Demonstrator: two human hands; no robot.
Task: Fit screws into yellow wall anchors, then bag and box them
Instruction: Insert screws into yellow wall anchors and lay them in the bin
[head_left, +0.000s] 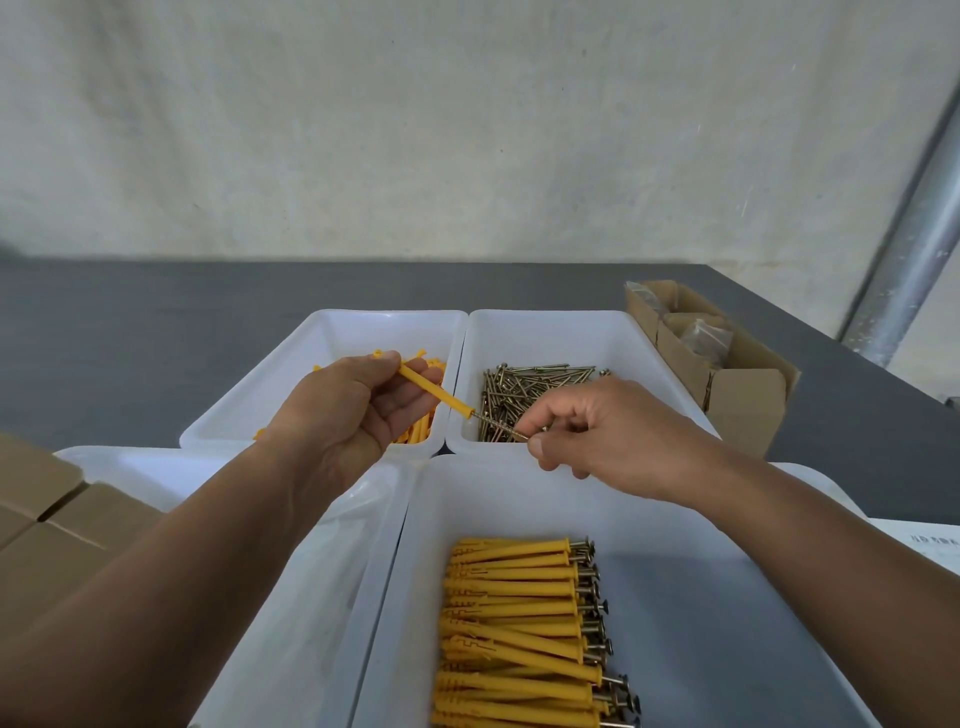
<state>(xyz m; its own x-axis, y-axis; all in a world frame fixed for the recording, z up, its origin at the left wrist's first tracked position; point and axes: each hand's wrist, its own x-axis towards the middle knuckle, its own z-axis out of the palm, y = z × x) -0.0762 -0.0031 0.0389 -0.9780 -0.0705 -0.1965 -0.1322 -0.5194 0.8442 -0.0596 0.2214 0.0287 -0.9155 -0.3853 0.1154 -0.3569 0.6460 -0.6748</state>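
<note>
My left hand (343, 410) grips a yellow wall anchor (434, 391) that points down and to the right. My right hand (608, 431) pinches a screw (501, 427) whose tip sits in the anchor's open end. Both hands hover over the gap between two white bins: the far left bin (322, 338) holds loose yellow anchors (415, 431), the far right bin (550, 332) holds a heap of loose screws (524, 389). The near white bin (426, 545) holds several assembled anchors with screws (524, 623), laid in a stack.
A white bin (332, 597) with clear plastic bags lies at the near left. Brown cardboard boxes (47, 525) stand at the left edge. An open cardboard box (727, 364) with bagged parts sits at the far right on the grey table (130, 332). A metal pole (914, 249) rises at the right.
</note>
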